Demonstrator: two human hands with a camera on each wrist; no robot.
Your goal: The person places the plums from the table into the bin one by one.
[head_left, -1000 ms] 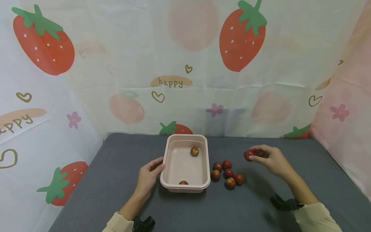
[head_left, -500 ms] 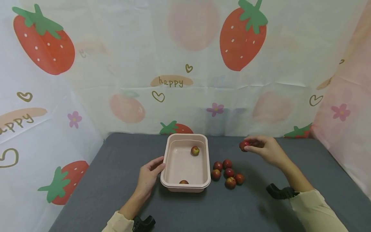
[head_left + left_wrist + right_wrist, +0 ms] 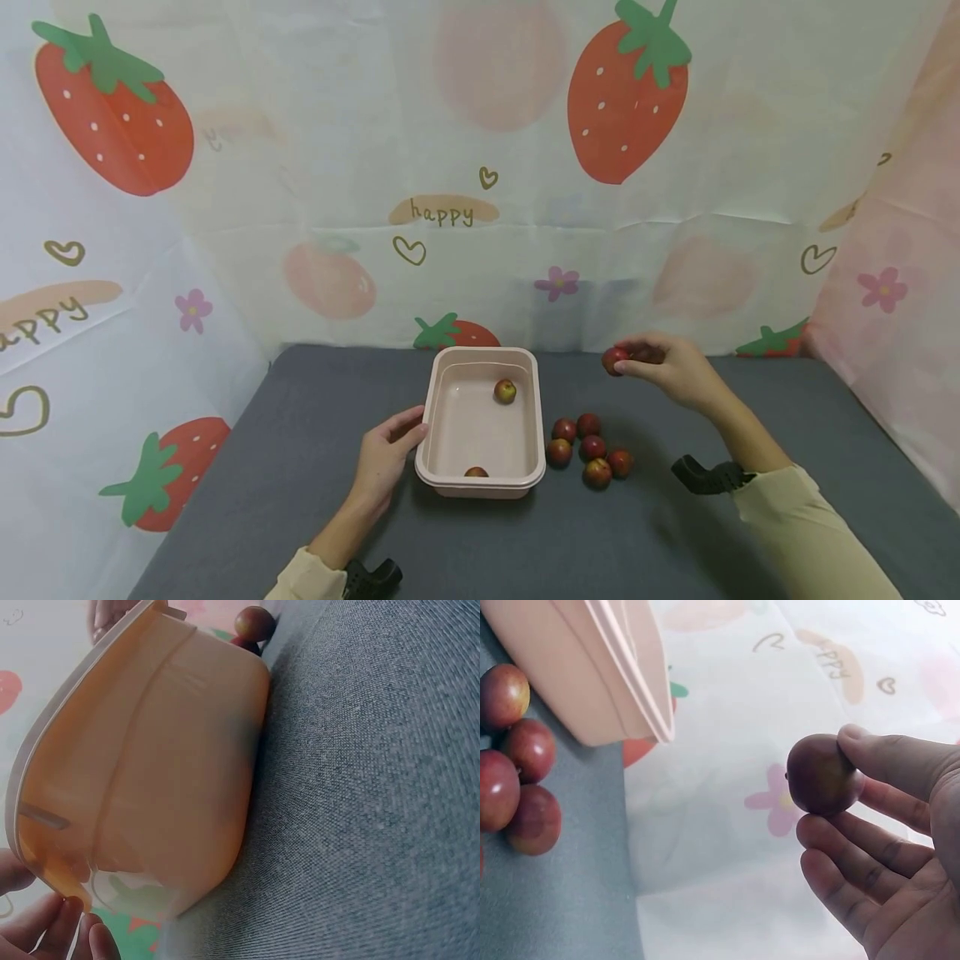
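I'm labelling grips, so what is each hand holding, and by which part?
The right hand pinches a plum by its sides; the left hand holds the pale pink box by its left rim.

Near fruit point(image 3: 476, 472) — lower part hidden by the tray point(image 3: 482, 482); left sleeve point(image 3: 306, 577) — cut off below.

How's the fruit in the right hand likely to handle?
The fruit, nearly round, will probably roll if set down. Its smooth skin could slip in a loose grip. It's likely firm: no dent shows where the right hand pinches it.
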